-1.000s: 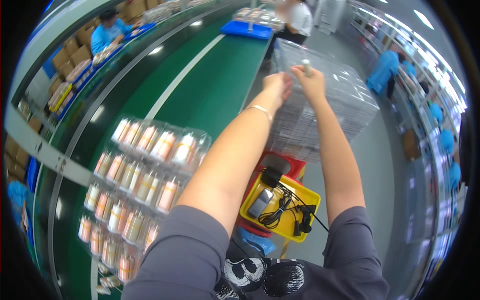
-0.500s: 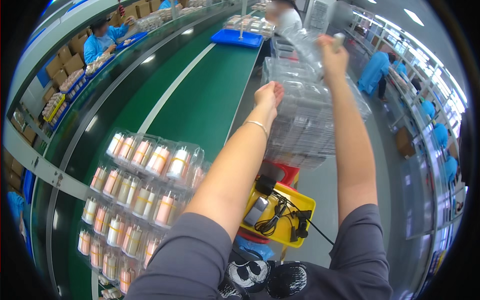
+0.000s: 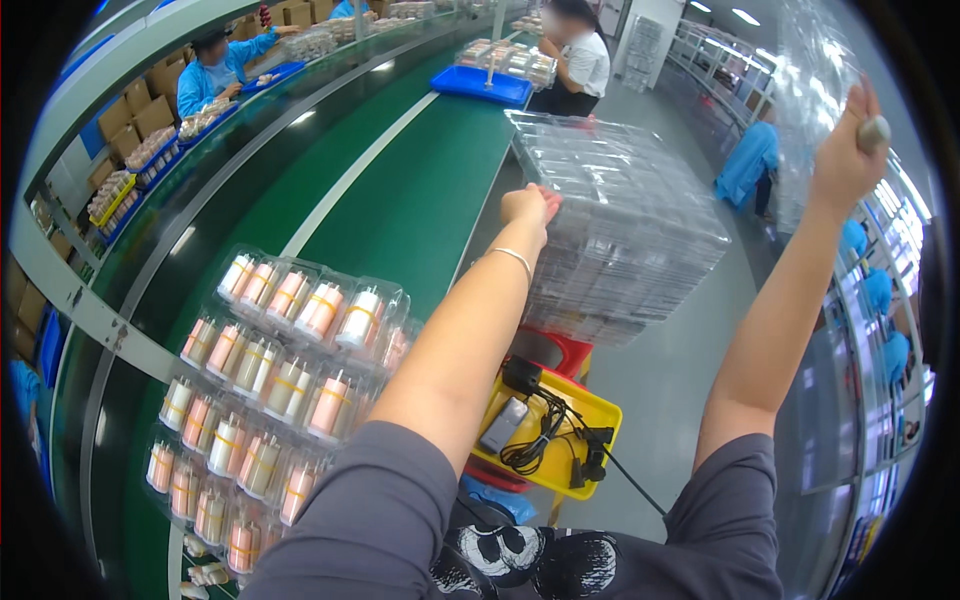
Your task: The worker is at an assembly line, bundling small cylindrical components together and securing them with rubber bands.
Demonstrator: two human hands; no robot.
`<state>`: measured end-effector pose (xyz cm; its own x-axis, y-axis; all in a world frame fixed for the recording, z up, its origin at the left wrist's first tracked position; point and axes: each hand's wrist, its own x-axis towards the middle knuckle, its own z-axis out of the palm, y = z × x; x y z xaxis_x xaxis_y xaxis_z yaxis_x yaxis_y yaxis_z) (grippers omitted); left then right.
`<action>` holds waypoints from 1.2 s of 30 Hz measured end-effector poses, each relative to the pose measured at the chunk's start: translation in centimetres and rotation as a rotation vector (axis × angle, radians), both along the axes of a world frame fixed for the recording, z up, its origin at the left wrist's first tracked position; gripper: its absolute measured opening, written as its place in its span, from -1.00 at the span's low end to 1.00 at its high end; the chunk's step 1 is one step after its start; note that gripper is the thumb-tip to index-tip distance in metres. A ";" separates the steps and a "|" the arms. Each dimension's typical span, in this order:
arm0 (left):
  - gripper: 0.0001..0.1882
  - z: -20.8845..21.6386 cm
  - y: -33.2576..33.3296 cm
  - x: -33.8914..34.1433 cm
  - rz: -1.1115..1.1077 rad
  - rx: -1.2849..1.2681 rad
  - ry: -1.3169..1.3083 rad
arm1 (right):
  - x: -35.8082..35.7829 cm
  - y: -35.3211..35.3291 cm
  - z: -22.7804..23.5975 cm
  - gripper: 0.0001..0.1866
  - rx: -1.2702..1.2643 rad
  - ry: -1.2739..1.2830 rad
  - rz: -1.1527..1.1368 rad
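On the right, my raised right hand (image 3: pixel 850 165) is closed on a clear plastic tray (image 3: pixel 808 80), blurred by motion and glare. A small pale cylindrical piece (image 3: pixel 874 134) shows at its thumb side; I cannot tell if it is held or worn. My left hand (image 3: pixel 530 208), fingers curled, is at the near left edge of a tall stack of clear plastic trays (image 3: pixel 630 190). Whether those fingers grip a tray edge cannot be seen. At lower left, filled clear trays (image 3: pixel 325 372) hold pink, white and grey-green cylinders with yellow bands.
A green conveyor belt (image 3: pixel 400 200) runs along the left, with a blue tray (image 3: pixel 482 86) at its far end. Below the stack are a red stool (image 3: pixel 568 352) and a yellow bin (image 3: pixel 592 405) of cables. A person in white (image 3: pixel 585 65) sits beyond the stack.
My right hand has swung right, away from the stack, carrying the clear tray. The stack's top now shows. My left hand has shifted slightly down and left, its fingers still curled.
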<state>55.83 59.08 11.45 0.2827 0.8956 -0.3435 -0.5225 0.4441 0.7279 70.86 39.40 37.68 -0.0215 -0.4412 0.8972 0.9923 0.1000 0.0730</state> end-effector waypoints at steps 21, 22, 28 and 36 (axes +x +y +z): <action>-0.44 0.9 -3.1 -1.3 -0.408 1.359 1.328 | -12.8 -3.8 -5.2 -0.81 -0.185 -0.012 0.274; -0.40 0.9 -3.2 -1.7 -0.363 1.384 1.334 | -13.9 -3.6 -5.3 -0.79 -0.175 0.005 0.309; -0.36 -0.1 -5.7 -5.4 0.252 1.567 1.263 | -16.5 -3.5 -6.0 -0.77 -0.174 -0.080 0.469; -0.50 1.3 -17.6 -12.3 -0.327 1.204 1.465 | -19.1 -5.9 -10.1 -0.55 -0.261 0.181 0.798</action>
